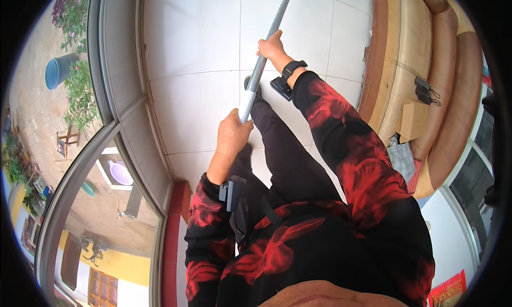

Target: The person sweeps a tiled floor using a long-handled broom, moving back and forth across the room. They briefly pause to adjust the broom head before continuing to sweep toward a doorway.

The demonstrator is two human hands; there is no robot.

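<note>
A long grey metal pole (276,20) slants from the middle of the view up to the top edge; its far end is out of sight. My left hand (233,133) is closed round the near part, by a lighter sleeve section (247,100). Farther along, my right hand (273,45) grips the same pole, fingers wrapped about it. Both wrists wear straps, with a dark box-like device (232,194) on the left one and another dark device (281,88) below the right one.
White floor tiles (192,45) lie under the pole. A brown and tan sofa (402,56) stands on the right, bearing a cardboard box (414,121) and folded cloth (401,158). A framed window (101,56) runs along the left, with a courtyard and blue bucket (60,71) outside.
</note>
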